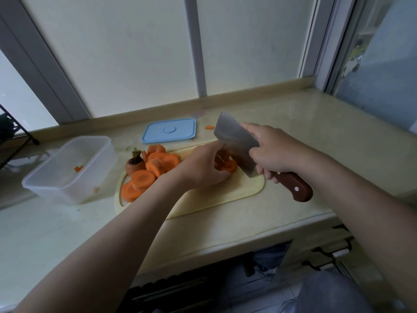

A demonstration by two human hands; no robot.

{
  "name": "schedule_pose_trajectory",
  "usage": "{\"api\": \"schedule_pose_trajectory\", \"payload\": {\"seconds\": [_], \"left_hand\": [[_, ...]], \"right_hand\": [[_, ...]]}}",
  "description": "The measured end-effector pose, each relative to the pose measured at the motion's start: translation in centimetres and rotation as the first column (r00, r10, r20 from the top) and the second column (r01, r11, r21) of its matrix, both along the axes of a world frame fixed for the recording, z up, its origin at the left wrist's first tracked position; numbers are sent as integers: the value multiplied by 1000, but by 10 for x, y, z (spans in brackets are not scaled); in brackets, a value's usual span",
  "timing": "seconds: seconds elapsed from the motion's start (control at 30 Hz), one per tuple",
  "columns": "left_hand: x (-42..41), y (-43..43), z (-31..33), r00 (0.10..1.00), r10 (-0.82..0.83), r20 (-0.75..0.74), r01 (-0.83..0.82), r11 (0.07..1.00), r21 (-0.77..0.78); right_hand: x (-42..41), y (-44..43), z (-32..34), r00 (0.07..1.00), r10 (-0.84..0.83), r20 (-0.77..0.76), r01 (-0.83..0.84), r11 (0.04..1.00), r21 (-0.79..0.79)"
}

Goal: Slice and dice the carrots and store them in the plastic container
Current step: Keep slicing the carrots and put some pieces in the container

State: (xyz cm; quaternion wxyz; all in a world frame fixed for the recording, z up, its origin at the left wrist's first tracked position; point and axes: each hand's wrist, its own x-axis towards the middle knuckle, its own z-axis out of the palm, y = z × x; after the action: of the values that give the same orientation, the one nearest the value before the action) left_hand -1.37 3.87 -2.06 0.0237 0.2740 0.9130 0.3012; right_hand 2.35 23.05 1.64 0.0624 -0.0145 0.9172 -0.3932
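Carrot slices [144, 177], pale counter [316, 141], frosted windows [135, 53]

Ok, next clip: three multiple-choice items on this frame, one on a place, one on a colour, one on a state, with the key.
1. Where is the lid? A on the plastic container; B on the counter behind the cutting board; C on the floor.
2. The lid's colour? A blue; B red; C black.
3. The plastic container is: A lidded; B full; C open, nearly empty.
Key: 1 B, it lies flat beyond the board. 2 A, plainly light blue. 3 C, only a few carrot bits lie inside.
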Motion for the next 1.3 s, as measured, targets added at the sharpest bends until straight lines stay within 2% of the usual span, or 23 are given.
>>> {"api": "schedule_pose_trajectory", "payload": {"seconds": [0.37,0.5,0.63,0.73,0.97,1.17,1.3], "left_hand": [[-1,-1,2,998,-56,9,55,996,66],[-3,-5,6,997,-75,3,74,997,32],[-17,-14,11,1000,10,-20,-9,999,52],[-28,-12,6,993,68,-101,-74,996,-57],[-36,5,6,994,-46,-98,15,953,-301],[-37,8,5,987,-67,-147,10,934,-357],[-35,9,9,993,-25,-114,-11,952,-306]], "right_hand": [[-7,3,-4,1000,15,-15,-15,999,-43],[-6,7,-3,1000,-7,-10,6,996,-85],[-6,17,-2,998,-65,-21,62,990,-130],[-6,23,-4,995,-94,-15,91,984,-156],[1,28,-11,995,-99,10,100,981,-164],[0,35,-15,995,-91,31,95,978,-184],[0,34,-13,997,-71,44,77,983,-167]]}}
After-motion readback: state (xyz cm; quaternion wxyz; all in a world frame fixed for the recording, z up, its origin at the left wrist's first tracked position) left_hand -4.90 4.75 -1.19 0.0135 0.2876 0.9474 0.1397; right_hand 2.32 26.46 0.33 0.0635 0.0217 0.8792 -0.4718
